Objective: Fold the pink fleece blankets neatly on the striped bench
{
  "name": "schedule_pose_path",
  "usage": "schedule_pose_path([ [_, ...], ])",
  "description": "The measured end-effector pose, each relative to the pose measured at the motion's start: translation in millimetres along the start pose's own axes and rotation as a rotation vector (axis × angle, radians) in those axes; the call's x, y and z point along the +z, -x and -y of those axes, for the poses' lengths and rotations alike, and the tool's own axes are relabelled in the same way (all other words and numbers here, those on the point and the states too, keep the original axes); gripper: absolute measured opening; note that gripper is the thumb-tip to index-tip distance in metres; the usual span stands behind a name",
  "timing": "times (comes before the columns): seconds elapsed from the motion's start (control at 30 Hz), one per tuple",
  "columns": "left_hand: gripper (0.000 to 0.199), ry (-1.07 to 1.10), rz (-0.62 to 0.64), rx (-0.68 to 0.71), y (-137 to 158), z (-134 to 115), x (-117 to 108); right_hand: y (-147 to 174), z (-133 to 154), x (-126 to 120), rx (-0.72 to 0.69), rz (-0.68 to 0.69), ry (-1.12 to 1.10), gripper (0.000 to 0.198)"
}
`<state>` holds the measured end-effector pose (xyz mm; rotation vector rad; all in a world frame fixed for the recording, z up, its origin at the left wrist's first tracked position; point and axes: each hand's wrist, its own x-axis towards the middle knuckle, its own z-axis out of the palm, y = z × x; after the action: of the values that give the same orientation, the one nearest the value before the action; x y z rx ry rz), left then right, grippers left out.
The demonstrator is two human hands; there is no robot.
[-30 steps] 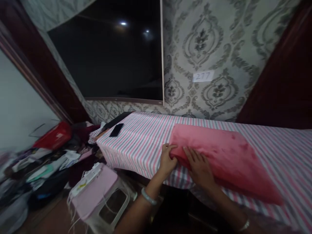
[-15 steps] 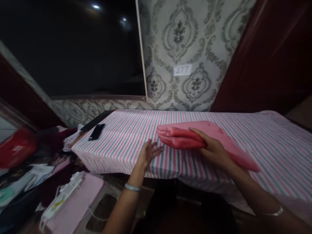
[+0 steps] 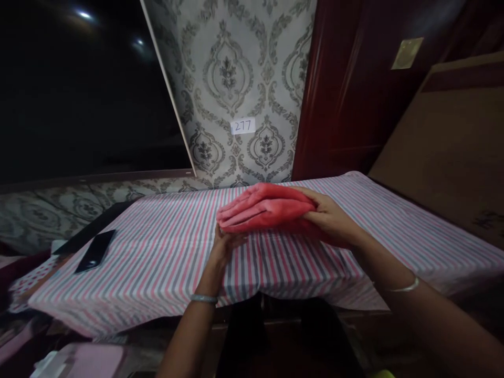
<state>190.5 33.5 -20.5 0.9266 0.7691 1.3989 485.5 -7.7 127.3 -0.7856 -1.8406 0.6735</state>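
A thick folded red plush cloth (image 3: 268, 207) is held up over the front part of the striped tablecloth (image 3: 165, 247). Its layers show as soft folds toward the left end; what kind of article it is, I cannot tell. My right hand (image 3: 328, 215) grips the right end, thumb on the near side and fingers behind. At the lower left corner is my left hand (image 3: 223, 245), thumb up against the edge and fingers under it, partly hidden by the cloth.
A black phone (image 3: 95, 251) lies at the table's left side. Behind stand a large dark screen (image 3: 86, 94) and a patterned wall with a paper label (image 3: 243, 125) reading 277. A big cardboard box (image 3: 444, 152) leans at the right. A pink object (image 3: 98, 359) sits low at left.
The part of the cloth that lay spread to the right is now gathered up into the folded bundle. My left hand has moved from beside the cloth to its left end. The view has swung right.
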Motion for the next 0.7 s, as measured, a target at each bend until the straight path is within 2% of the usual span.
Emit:
schedule_pose_path([
  [0.1, 0.105, -0.030, 0.003, -0.001, -7.7, 1.7, 6.7, -3.9, 11.3, -19.9, -0.008, -0.088, -0.038, 0.050],
  [0.2, 0.101, -0.058, 0.133, -0.044, -6.9, 4.2, 15.8, -9.1, 23.9, -38.9, 0.045, -0.131, -0.084, 0.048],
  [0.3, 0.087, -0.064, 0.207, -0.008, -5.5, -4.2, 26.8, -15.5, 34.5, -52.6, 0.081, -0.150, -0.170, 0.049],
  [0.4, 0.073, -0.036, 0.240, 0.045, -9.7, -25.6, 36.4, -22.0, 41.0, -62.6, 0.087, -0.152, -0.247, 0.047],
  [0.5, 0.062, -0.042, 0.285, 0.029, -22.4, -51.1, 46.4, -30.9, 39.9, -73.0, 0.080, -0.162, -0.301, 0.046],
  [0.57, 0.059, -0.031, 0.276, 0.044, -37.1, -66.8, 54.2, -41.0, 33.0, -81.5, 0.066, -0.171, -0.316, 0.048],
  [0.7, 0.042, -0.003, 0.199, 0.176, -81.4, -99.6, 70.7, -75.0, 8.6, -100.5, 0.037, -0.204, -0.266, 0.050],
])
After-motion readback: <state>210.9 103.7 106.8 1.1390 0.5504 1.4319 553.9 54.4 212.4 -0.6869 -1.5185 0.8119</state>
